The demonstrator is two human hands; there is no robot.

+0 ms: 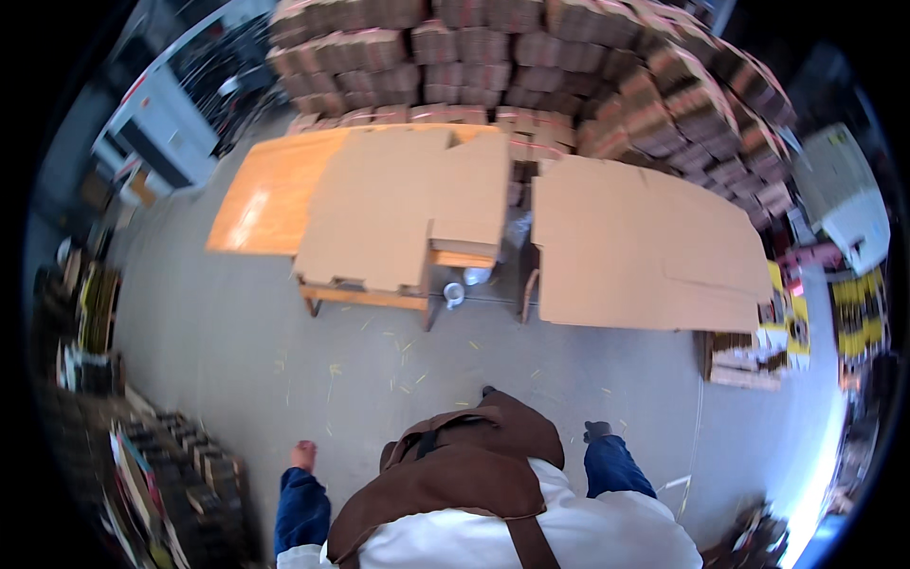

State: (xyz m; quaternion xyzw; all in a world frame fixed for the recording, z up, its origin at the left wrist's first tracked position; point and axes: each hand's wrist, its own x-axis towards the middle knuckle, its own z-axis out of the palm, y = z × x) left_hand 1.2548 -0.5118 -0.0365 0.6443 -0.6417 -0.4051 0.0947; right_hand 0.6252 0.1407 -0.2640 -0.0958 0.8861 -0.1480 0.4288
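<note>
My left hand, bare, hangs over the grey floor beside my body, its fingers loosely apart with nothing visible in them. On the other side, my right hand wears a dark grey glove; its fingers are a little spread and hold nothing I can see. Neither hand touches anything. In front of me, a large flat cardboard sheet with cut notches lies on a shiny orange wooden table. To the right, another broad cardboard sheet lies flat on a support mostly hidden beneath it. My brown apron covers my front.
Tall stacks of bundled cardboard stand behind the tables. A white cup-like container sits on the floor near a table leg. Stacked cardboard pieces lie at lower left, and a wooden pallet-like stack stands at right. Yellow scraps litter the floor.
</note>
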